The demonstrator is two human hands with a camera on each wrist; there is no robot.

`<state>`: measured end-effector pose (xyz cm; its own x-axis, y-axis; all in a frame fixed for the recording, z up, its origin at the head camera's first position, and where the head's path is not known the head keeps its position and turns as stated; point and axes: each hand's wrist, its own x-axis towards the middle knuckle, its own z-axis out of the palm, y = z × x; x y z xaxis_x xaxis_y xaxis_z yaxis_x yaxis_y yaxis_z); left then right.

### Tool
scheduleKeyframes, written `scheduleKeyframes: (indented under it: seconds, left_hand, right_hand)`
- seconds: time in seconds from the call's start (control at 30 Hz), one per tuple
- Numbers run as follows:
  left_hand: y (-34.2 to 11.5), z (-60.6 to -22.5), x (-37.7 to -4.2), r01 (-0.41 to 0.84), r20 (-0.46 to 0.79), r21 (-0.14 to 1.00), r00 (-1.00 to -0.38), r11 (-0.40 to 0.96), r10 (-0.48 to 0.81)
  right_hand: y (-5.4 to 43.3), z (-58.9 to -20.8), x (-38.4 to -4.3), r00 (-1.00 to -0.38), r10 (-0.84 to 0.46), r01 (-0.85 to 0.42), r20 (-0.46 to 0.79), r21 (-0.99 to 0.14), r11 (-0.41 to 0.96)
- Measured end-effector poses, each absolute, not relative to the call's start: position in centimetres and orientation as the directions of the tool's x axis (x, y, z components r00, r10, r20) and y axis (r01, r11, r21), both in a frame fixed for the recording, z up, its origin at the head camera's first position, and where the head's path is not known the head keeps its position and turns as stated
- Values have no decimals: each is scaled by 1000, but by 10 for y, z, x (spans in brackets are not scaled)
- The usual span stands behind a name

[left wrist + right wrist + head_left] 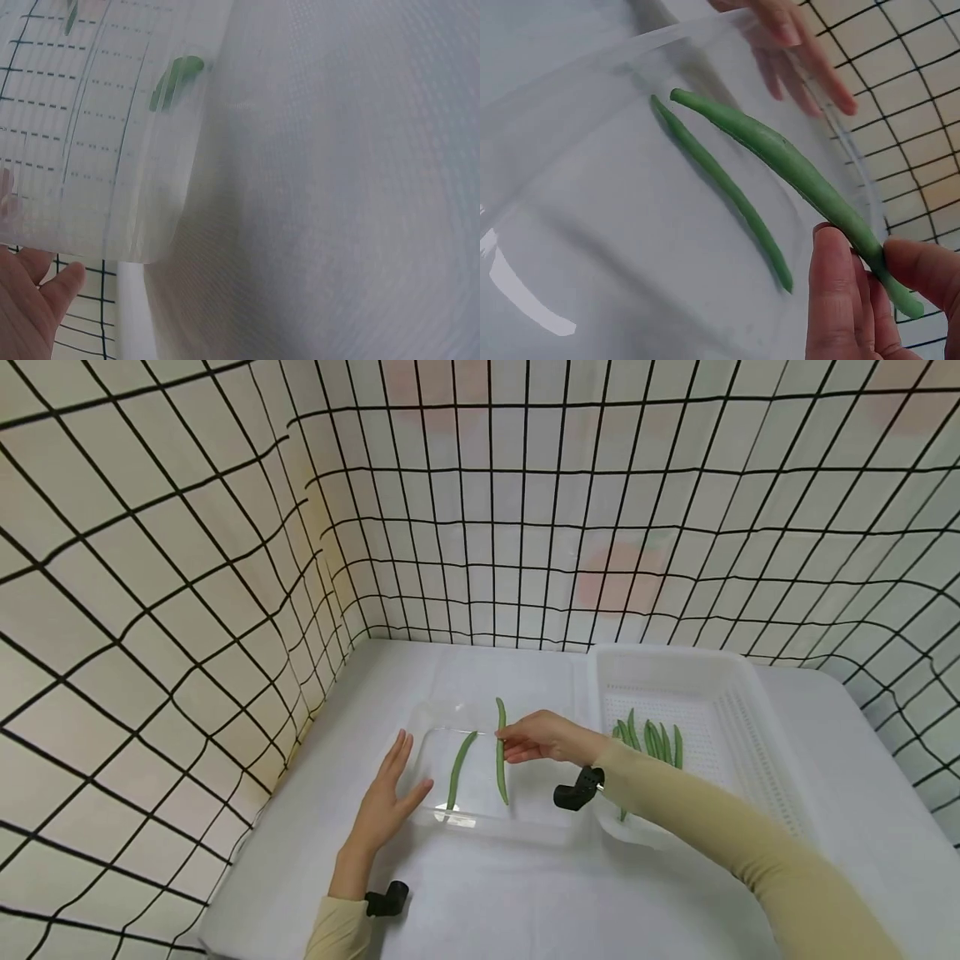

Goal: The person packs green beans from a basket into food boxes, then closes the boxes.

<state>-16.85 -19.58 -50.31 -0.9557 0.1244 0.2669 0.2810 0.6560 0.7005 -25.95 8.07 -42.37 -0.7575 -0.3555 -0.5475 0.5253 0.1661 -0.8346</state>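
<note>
Between thumb and fingers my right hand [546, 737] pinches a green bean [780, 154] above a clear plastic box [525, 806]. A second green bean [459, 768] lies on the floor of that box, left of the held one. At the box's left side is my left hand [382, 806], its fingers extended and thumb spread; whether it touches the wall I cannot tell. In the left wrist view, part of the left hand [30, 304] shows beside the box's see-through wall, and a bean [176, 81] shows through the plastic.
On the right stands a white perforated basket [750, 718] holding several green beans [652, 739], partly hidden by the right forearm. A black grid net [525, 518] encloses the white table [480, 902] at the back and sides. Each wrist carries a small black camera [577, 789].
</note>
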Motion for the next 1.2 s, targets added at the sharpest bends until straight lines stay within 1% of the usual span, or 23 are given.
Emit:
scheduleKeyframes:
  seconds: [0.3,0.63,0.8,0.97,1.1,1.2]
  left_hand:
    - [-197,-506,-171,281,266,694,-956,663,128]
    - [-199,-508,-172,298,281,693,-950,657,134]
    - [-198,-508,-172,296,276,699,-951,651,136]
    - [-198,-507,-172,291,273,699,-953,653,132]
    - [-199,-507,-173,293,275,697,-952,655,134]
    - [-198,-506,-172,284,265,701,-955,655,130]
  right_hand:
    - [51,-453,-265,-726,-315,571,-611,-791,219]
    - [38,-473,-267,-696,-320,593,-643,-766,249]
    - [36,-477,-268,-686,-329,602,-648,-761,244]
    - [36,-478,-269,-680,-319,602,-660,-752,269]
    - [37,-474,-269,-674,-318,601,-667,-745,291]
    - [40,-468,-269,-682,-321,580,-657,-754,309]
